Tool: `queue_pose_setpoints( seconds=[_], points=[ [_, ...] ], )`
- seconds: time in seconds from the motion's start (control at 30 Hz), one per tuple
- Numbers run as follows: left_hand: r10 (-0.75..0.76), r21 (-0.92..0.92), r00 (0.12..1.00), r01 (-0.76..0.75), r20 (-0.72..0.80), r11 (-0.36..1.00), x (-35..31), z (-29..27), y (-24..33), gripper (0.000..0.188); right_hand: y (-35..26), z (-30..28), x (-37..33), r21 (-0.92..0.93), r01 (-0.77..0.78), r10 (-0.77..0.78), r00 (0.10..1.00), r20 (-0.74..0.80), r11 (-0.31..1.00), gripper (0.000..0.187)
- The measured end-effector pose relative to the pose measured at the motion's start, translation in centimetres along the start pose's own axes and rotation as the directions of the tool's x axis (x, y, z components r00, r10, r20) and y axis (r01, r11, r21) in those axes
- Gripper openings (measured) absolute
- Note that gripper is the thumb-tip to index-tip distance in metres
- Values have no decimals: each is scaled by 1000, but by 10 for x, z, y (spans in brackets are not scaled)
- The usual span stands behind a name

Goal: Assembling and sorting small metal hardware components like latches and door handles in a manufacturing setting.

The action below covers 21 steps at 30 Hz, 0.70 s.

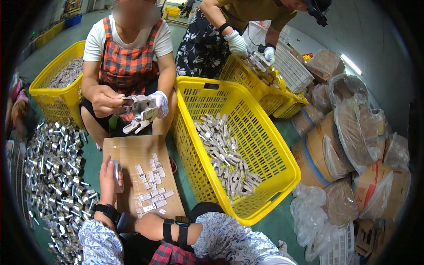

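Observation:
My left hand [107, 179] is at the left edge of a cardboard box [132, 152], its fingers against a pale, curved piece [118, 176] that stands on edge; its kind is unclear. My right hand [148, 226] is low over the box's near edge, its fingers mostly hidden. On the box lie several flat, light-grey metal clips [154, 177], some crossing one another. Across the box, a person in a checked apron holds several metal clips [140, 110] in both hands, one of them gloved.
A yellow crate [236, 207] partly filled with clips stands right of the box. Shiny metal parts with stems [59, 176] are heaped on the floor at left. Behind, another gloved person bends over a yellow crate [245, 84]. Plastic-wrapped cartons [318, 152] line the right.

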<state>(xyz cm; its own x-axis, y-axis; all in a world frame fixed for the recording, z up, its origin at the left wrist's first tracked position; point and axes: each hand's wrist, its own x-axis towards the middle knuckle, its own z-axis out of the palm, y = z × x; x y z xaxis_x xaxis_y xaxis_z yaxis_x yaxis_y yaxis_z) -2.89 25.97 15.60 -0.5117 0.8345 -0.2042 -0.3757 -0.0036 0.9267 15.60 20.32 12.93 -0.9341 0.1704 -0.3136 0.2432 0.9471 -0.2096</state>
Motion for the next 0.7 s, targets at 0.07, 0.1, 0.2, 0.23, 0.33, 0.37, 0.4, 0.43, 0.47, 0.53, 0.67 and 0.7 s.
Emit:
queue_pose_setpoints(
  seconds=[0.07, 0.1, 0.2, 0.23, 0.33, 0.37, 0.4, 0.43, 0.47, 0.53, 0.67, 0.7],
  points=[
    [0, -5, 1000, 0, -9, 1000, 0, -1, 0, 48, -1, -6, -1, -1, 5, -5, 1000, 19, 1000, 14],
    [0, -3, 1000, 0, 6, 1000, 1, -2, -1, 48, -1, -7, -2, -2, 5, -5, 1000, 26, 1000, 14],
    [-2, -3, 1000, 2, 19, 1000, 1, -2, -2, 48, 0, -6, -3, -34, 37, -37, 999, -6, 999, 15],
    [-3, -4, 1000, 3, 17, 1000, 2, -3, -3, 48, -2, -10, -3, -20, 11, -11, 1000, 23, 1000, 14],
    [7, -18, 1000, -6, 23, 1000, 5, -7, -6, 48, -4, -18, -4, -20, -6, 7, 999, 53, 1000, 15],
    [11, -22, 1000, -10, 25, 1000, 5, -9, -6, 48, -5, -18, -3, -27, -1, 3, 999, 53, 1000, 15],
    [6, -23, 1000, -6, 27, 1000, 5, -7, -7, 49, -4, -17, -4, -33, -1, 3, 998, 55, 999, 15],
    [3, -24, 1000, -2, 28, 1000, 5, -7, -8, 49, -4, -15, -4, -35, -10, 12, 998, 63, 999, 14],
    [0, -25, 1000, 1, 29, 1000, 5, -6, -9, 49, -4, -15, -4, -36, -15, 18, 998, 68, 999, 14],
    [-3, -22, 1000, 3, 27, 1000, 6, -7, -9, 48, -4, -16, -4, -40, -8, 10, 997, 72, 999, 14],
    [0, -22, 1000, 1, 22, 1000, 7, -8, -9, 48, -3, -16, -3, -28, 6, -5, 998, 57, 1000, 14],
    [0, -22, 1000, 1, 21, 1000, 7, -8, -9, 48, -3, -16, -3, -23, 7, -5, 999, 52, 1000, 14]
  ],
)
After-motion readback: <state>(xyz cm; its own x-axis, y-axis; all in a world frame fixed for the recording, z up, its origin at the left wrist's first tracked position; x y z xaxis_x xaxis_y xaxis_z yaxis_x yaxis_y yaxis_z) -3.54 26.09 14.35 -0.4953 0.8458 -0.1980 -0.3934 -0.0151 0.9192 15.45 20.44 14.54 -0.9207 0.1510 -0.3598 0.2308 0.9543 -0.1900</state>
